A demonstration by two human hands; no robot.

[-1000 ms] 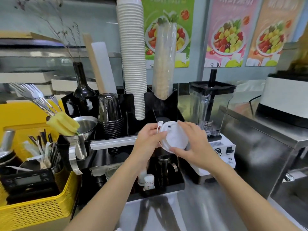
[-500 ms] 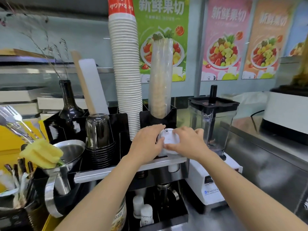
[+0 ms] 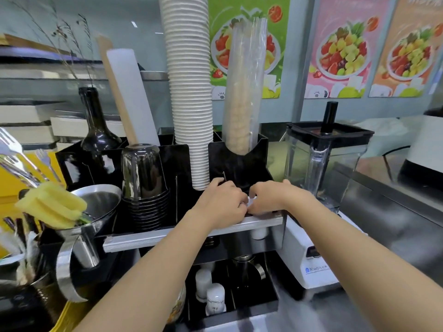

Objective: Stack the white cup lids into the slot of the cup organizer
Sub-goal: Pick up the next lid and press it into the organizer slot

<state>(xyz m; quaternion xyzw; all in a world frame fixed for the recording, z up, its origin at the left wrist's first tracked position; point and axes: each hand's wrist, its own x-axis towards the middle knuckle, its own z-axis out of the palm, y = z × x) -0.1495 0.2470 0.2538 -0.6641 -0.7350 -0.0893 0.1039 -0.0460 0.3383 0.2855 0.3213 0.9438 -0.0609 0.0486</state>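
Fruit posters back the counter where the black cup organizer stands; since a moment ago both hands have sunk from in front of it to its front ledge, hiding most of the white lid. Only a small white sliver of lid shows, low at the organizer's front slot. It sits pinched between the left hand and right hand, fingers curled closed around it.
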